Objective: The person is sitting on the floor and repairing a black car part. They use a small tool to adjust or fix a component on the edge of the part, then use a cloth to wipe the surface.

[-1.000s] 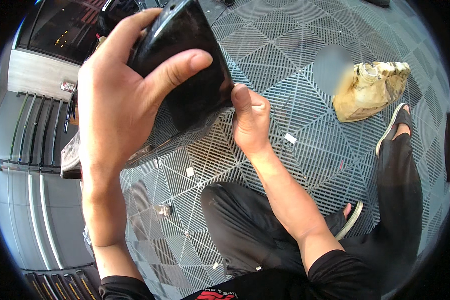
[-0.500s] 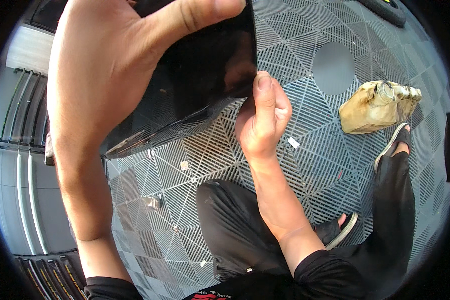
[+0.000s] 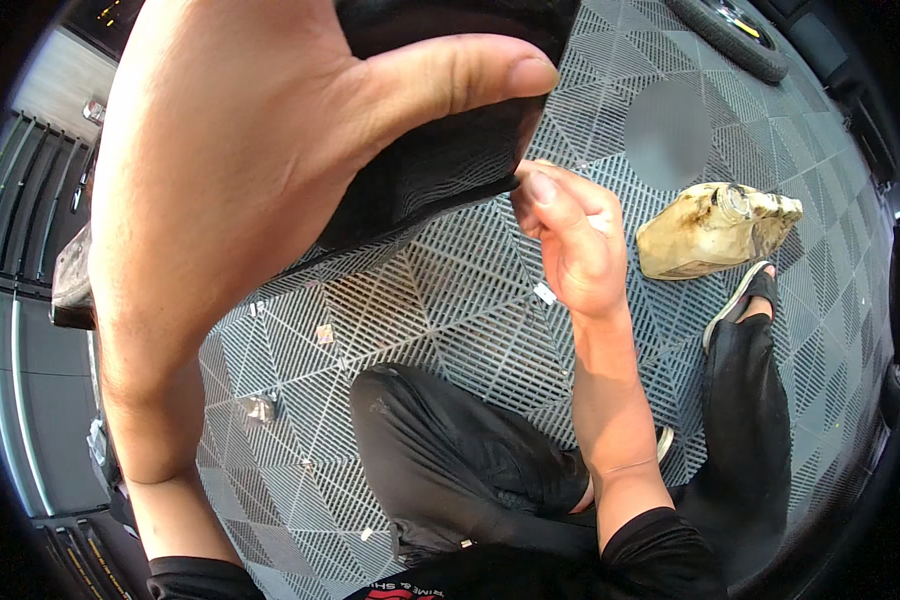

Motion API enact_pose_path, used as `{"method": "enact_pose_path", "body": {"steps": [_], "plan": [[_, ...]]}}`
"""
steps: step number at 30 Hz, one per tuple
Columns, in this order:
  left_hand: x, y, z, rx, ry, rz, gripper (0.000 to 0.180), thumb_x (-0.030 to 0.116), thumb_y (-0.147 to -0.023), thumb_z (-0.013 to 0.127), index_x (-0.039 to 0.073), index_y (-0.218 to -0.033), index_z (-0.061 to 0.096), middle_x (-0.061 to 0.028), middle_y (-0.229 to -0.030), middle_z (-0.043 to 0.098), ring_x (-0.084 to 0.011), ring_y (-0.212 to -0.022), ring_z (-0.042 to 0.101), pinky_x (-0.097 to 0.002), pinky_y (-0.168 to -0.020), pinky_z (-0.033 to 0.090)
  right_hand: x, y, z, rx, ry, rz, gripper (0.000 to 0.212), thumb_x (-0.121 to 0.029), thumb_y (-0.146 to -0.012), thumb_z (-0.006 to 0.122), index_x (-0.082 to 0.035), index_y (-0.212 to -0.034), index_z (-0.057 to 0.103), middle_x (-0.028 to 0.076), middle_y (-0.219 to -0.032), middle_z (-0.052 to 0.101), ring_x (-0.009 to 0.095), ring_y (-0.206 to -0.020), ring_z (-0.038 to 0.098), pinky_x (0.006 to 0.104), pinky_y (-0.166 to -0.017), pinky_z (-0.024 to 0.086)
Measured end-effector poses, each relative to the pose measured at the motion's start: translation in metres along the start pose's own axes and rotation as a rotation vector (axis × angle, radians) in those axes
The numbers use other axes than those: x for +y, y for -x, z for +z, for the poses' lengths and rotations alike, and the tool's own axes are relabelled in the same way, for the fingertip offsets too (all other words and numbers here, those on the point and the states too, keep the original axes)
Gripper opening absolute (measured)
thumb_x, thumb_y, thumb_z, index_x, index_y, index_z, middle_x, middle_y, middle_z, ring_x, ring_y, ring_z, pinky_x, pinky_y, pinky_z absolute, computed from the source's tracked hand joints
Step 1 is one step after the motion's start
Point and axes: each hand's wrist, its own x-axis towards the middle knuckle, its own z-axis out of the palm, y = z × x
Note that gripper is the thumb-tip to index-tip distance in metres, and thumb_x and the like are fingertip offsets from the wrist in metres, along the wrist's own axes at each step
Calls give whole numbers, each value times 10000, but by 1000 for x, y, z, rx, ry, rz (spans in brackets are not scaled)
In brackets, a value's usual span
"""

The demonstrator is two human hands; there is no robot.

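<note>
A glossy black panel [image 3: 425, 165] is raised in front of me, its surface catching reflections. My left hand [image 3: 235, 130] covers much of its left side, thumb stretched across the dark face toward the right edge. The other left fingers are out of sight, so their grip is hidden. At the panel's lower right corner, my right hand [image 3: 580, 230] has its thumb and bent fingers closed on the edge. Part of those fingertips is hidden behind the corner.
A stained, yellowish plastic jug [image 3: 715, 235] stands on the grey grid floor [image 3: 450, 320] to my right, beside my sandalled foot [image 3: 740, 300]. A tyre [image 3: 730, 38] lies at the far right. Rods [image 3: 30, 200] hang on a rack at left. Small scraps [image 3: 325, 333] dot the floor.
The panel and my left thumb have shifted right and slightly down in view. My right hand has moved right, still at the panel's corner. More of the tyre shows.
</note>
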Motion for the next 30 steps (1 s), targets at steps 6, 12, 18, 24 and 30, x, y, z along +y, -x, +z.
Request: {"method": "enact_pose_path", "body": {"steps": [6,12,18,24,30], "plan": [[0,1,3,9,11,43,562,347,-792,917,-59,-1107,688,-133,-911,752,-169,-815,722,-301,-748,579,-2,0,3,60,-14,108,261,-147,-1000,652,41,-1148,757,36,-754,699,59,-634,575,204,-582,458],[-1,4,1,13,4,80,553,340,-789,919,-60,-1098,692,-139,-905,751,-172,-809,722,-303,-740,578,-9,2,19,185,4,150,233,-109,-989,594,63,-1027,747,67,-746,708,74,-598,591,213,-554,471],[3,4,3,10,-8,134,545,332,-786,921,-61,-1089,696,-144,-900,749,-174,-803,722,-306,-732,578,-8,3,27,267,-8,148,223,-86,-938,569,76,-964,721,88,-732,698,89,-577,575,219,-546,464],[1,5,6,26,-7,152,536,325,-783,922,-61,-1080,699,-150,-894,748,-176,-796,722,-309,-724,577,-14,0,29,344,2,204,186,-71,-930,568,61,-886,692,77,-691,667,87,-547,541,232,-510,424],[3,6,4,38,-21,164,527,318,-780,924,-62,-1070,703,-155,-889,747,-178,-790,721,-312,-717,576,-9,-1,36,371,-57,156,169,-39,-943,534,37,-869,665,65,-667,622,99,-524,516,235,-486,402]]}}
